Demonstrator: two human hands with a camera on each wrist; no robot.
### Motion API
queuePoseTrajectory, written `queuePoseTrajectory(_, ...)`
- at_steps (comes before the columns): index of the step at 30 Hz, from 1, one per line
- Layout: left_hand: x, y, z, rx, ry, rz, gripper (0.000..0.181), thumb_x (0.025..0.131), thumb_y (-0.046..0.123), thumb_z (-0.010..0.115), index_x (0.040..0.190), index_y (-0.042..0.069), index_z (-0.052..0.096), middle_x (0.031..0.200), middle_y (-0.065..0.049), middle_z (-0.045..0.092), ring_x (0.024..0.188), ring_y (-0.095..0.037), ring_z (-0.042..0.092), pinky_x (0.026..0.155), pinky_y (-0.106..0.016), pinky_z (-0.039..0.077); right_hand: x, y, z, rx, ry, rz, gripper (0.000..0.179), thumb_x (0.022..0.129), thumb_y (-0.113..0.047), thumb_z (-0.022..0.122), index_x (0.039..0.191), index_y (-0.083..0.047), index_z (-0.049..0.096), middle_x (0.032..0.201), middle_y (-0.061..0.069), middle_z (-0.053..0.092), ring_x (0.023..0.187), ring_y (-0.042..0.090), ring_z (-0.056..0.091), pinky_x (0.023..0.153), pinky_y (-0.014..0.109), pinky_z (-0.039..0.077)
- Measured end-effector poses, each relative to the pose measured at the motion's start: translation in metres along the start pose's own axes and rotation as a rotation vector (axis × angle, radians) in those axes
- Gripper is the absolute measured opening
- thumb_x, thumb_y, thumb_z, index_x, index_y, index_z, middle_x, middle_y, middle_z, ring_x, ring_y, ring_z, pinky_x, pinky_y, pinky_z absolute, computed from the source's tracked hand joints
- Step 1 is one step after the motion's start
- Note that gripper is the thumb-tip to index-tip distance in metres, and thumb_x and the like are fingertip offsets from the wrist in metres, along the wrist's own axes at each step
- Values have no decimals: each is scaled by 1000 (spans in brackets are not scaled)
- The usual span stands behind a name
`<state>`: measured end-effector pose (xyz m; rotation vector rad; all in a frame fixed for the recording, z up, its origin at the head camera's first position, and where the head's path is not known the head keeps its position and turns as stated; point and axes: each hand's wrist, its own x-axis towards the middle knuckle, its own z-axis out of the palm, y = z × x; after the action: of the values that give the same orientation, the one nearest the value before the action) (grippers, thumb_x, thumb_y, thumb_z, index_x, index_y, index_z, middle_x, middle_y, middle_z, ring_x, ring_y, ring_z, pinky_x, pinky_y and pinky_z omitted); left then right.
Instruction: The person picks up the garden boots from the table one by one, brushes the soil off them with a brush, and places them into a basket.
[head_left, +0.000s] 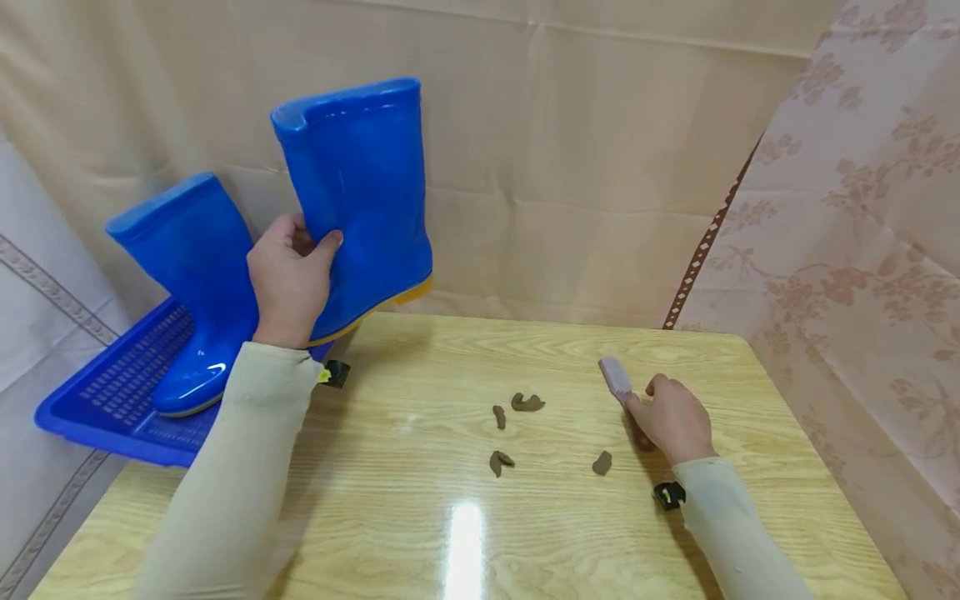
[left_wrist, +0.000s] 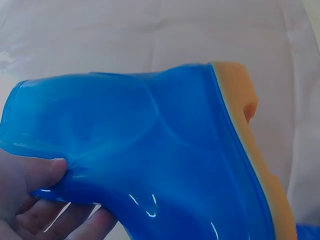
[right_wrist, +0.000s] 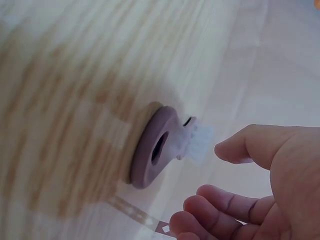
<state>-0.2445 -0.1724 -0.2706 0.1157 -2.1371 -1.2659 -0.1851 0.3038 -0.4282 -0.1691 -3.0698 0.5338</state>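
Observation:
My left hand (head_left: 288,283) grips a blue rain boot (head_left: 367,183) at the narrow part of its shaft, the thumb on the near side. The boot hangs tilted above the table, over the basket's right end, its yellow sole (left_wrist: 265,165) showing in the left wrist view. My right hand (head_left: 675,417) hovers over a purple brush (head_left: 617,379) with pale bristles, which lies on the table. In the right wrist view a gap shows between the loosely bent fingers and the brush handle (right_wrist: 150,160). Several brown lumps (head_left: 528,402) lie left of the brush.
A second blue boot (head_left: 195,275) stands tilted in a blue plastic basket (head_left: 82,417) at the left end of the wood-grain table (head_left: 420,533). Beige cloth (head_left: 562,167) hangs behind the table, and flowered cloth (head_left: 877,275) hangs at the right.

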Motion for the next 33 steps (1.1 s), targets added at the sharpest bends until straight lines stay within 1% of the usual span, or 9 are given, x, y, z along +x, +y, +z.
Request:
queuePoseTrajectory(3, 3, -8, -11, 33, 39, -29, 38, 100, 35, 69, 127, 8, 69, 117, -10, 73, 104, -19, 67, 97, -41, 55, 0, -2, 1, 6, -7, 0, 51, 100, -40, 63, 115, 9, 62, 103, 29, 69, 72, 31, 64, 58, 45, 52)
queuePoseTrajectory(7, 9, -22, -21, 84, 99, -16, 33, 99, 35, 70, 116, 6, 68, 101, -5, 68, 90, -11, 57, 81, -27, 47, 1, -2, 0, 18, -21, 13, 50, 100, -41, 62, 116, 7, 62, 104, 28, 70, 70, 28, 63, 55, 42, 50)
queuePoseTrajectory(10, 13, -31, -30, 118, 135, -17, 28, 99, 35, 70, 105, 8, 64, 87, 3, 56, 82, -8, 49, 72, -26, 37, 2, -1, -2, 23, -34, 26, 52, 100, -42, 61, 118, 7, 62, 106, 28, 70, 70, 28, 62, 55, 42, 50)
queuePoseTrajectory(12, 15, -36, -36, 138, 157, -27, 27, 99, 35, 69, 100, 10, 61, 84, 7, 50, 80, -7, 46, 71, -27, 35, 2, 0, -3, 24, -44, 32, 54, 100, -44, 60, 119, 7, 61, 106, 28, 69, 70, 28, 61, 55, 41, 49)
queuePoseTrajectory(17, 20, -46, -52, 198, 184, -90, 26, 100, 37, 68, 100, 12, 59, 87, 9, 50, 84, -7, 47, 73, -27, 37, 2, 0, -5, 21, -57, 38, 56, 101, -46, 59, 120, 7, 60, 104, 26, 69, 68, 27, 59, 53, 40, 47)
queuePoseTrajectory(20, 20, -54, -59, 236, 177, -131, 29, 101, 39, 65, 106, 11, 61, 92, 7, 54, 88, -8, 49, 77, -29, 40, 2, -1, -6, 21, -54, 37, 56, 101, -45, 59, 120, 7, 60, 103, 26, 69, 68, 27, 59, 52, 40, 46)
queuePoseTrajectory(26, 19, -68, -63, 265, 146, -152, 35, 103, 33, 61, 116, 0, 60, 108, -13, 63, 98, -21, 55, 88, -42, 47, 5, -1, -6, 13, -47, 34, 53, 101, -43, 58, 121, 7, 60, 102, 25, 70, 68, 26, 59, 52, 37, 46)
queuePoseTrajectory(29, 18, -75, -63, 268, 106, -176, 37, 104, 31, 59, 120, -2, 58, 117, -20, 64, 107, -30, 58, 95, -50, 49, 7, -3, -7, 7, -39, 27, 52, 101, -42, 56, 121, 6, 61, 104, 25, 70, 71, 27, 61, 54, 38, 48)
queuePoseTrajectory(33, 17, -83, -63, 277, 46, -207, 31, 104, 27, 59, 113, -3, 55, 120, -25, 62, 113, -39, 57, 98, -56, 47, 10, -7, -10, -5, -26, 15, 52, 101, -42, 55, 120, 6, 61, 110, 27, 70, 74, 29, 62, 56, 40, 50)
